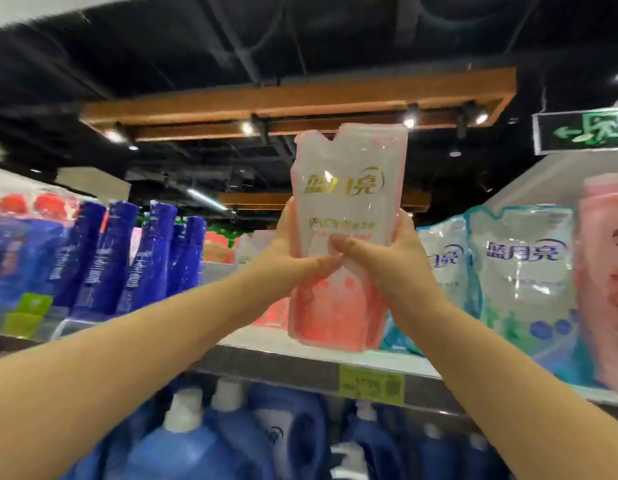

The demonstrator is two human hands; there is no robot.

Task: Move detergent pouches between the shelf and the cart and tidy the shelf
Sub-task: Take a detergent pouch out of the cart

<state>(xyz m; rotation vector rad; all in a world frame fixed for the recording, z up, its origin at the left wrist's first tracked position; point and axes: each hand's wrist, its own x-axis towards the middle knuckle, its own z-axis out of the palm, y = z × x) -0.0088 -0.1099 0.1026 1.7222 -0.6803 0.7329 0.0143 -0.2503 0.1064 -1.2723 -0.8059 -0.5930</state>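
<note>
A person is holding a glossy pink-and-white pouch (345, 188) upright at the front edge of the metal shelf (300, 370), its crinkled film catching the light and its notched top rising clear. The left hand (293, 258) and right hand (387, 265) are gripping its waist from either side, fingers curled behind and thumbs pressing the front. Slim blue pouches (103, 258) are standing to the left, soft teal pouches (522, 265) to the right. Rounded blue jugs (196, 441) are sitting below a yellow tag (371, 384).
</note>
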